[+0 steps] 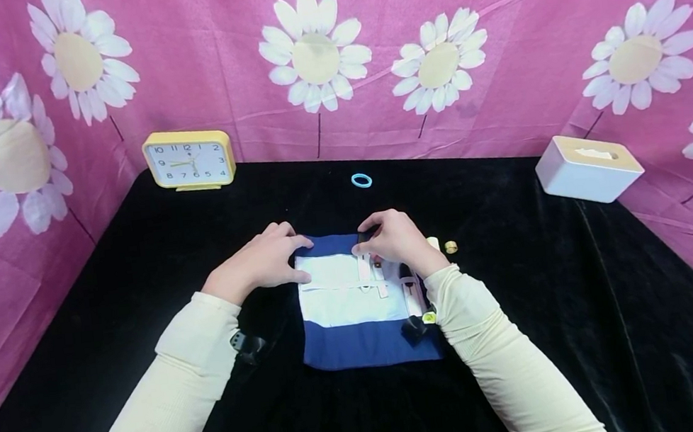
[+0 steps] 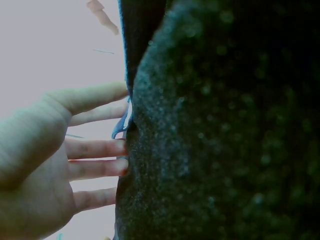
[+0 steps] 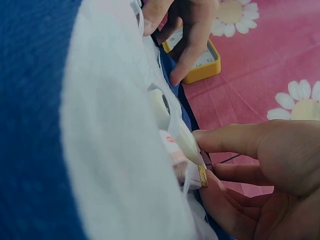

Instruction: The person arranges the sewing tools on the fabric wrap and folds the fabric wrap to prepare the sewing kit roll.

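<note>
A blue-and-white fabric roll [image 1: 338, 309] lies unfolded, with white elastic loops across its middle. My left hand [image 1: 263, 257] touches its left edge, thumb on the white cloth and forefinger by the blue upper corner. Those fingers reach fairly straight along the edge in the left wrist view. My right hand [image 1: 393, 240] is at the roll's upper part. In the right wrist view its thumb and forefinger pinch the end of a slim cream-coloured piece [image 3: 189, 144] tucked under an elastic loop [image 3: 174, 116]. Beside it sits a pale pink-and-white item [image 3: 175, 154] with a gold-coloured end.
A gold ring-shaped piece [image 1: 450, 247] and a yellow round item [image 1: 429, 318] lie near the right forearm. Farther back are a light-blue ring [image 1: 362, 181], a yellow clock [image 1: 189, 160] and a white tissue box [image 1: 588, 170], before a pink flowered cloth [image 1: 226, 58].
</note>
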{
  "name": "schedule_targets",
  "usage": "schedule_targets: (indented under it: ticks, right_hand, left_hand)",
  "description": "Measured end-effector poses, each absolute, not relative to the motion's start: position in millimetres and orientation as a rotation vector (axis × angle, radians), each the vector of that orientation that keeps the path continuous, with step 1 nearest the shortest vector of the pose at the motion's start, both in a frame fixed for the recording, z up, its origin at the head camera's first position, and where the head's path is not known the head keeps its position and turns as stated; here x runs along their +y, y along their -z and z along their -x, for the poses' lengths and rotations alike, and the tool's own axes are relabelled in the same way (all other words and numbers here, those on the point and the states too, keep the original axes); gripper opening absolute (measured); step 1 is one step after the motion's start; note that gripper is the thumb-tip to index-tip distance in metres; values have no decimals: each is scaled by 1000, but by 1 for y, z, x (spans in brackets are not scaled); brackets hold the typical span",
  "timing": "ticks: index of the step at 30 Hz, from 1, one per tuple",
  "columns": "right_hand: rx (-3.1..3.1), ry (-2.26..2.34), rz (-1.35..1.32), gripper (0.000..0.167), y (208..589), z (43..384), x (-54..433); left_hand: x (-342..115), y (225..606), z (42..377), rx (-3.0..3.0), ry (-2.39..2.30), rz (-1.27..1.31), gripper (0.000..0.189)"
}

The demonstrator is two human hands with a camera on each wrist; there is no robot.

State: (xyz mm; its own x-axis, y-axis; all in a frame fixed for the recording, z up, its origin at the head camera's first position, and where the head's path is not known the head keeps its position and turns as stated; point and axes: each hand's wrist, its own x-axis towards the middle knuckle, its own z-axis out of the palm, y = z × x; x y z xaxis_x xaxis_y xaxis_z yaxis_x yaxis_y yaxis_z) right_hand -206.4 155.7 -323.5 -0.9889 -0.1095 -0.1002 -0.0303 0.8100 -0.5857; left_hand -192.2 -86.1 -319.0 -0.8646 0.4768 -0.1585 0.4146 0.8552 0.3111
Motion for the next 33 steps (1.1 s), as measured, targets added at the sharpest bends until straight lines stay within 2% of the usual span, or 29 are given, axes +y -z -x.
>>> schedule_targets:
  ticks: [20, 33]
  right_hand:
    - [2812, 878, 74, 39, 322, 207, 157]
    - [2764, 887, 138, 34, 321, 207, 159]
  left_hand:
    - [-85, 318, 190, 2799, -412, -675, 60]
    - [-84, 319, 191, 2807, -403, -676, 60]
